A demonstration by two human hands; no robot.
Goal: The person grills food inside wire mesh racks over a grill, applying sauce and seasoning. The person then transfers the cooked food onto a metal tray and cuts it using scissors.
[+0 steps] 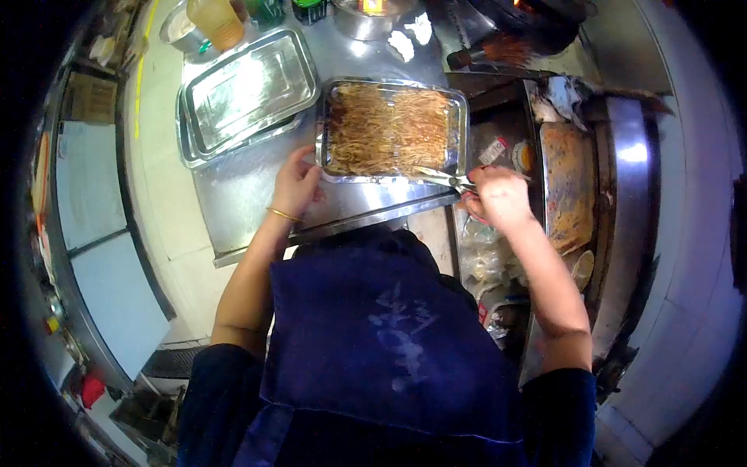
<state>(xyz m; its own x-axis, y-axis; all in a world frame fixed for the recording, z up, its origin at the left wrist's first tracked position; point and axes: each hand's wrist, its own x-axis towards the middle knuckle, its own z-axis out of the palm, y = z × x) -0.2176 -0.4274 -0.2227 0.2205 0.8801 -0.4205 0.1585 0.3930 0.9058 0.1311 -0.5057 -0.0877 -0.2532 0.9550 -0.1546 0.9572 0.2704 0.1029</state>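
Observation:
A rectangular metal tray [461, 109] lies on the steel counter, holding two side-by-side bunches of thin brown strands [389, 128] that look like sauced enoki mushrooms. At the tray's near left corner is my left hand [297, 185], with a bangle at the wrist; its fingers are curled against the rim and partly hidden. My right hand [498, 194] is closed around scissors [443, 177] with red handles. Their metal blades reach over the near right edge of the tray, to the lower edge of the strands.
Stacked metal trays [253, 89] sit to the left on the counter [264, 218]. Behind them stand a jug [216, 23] and a metal pot [366, 23]. Crumpled white tissues [401, 45] lie nearby. A brush [498, 54] and a dark wok with flame beneath are at the back right.

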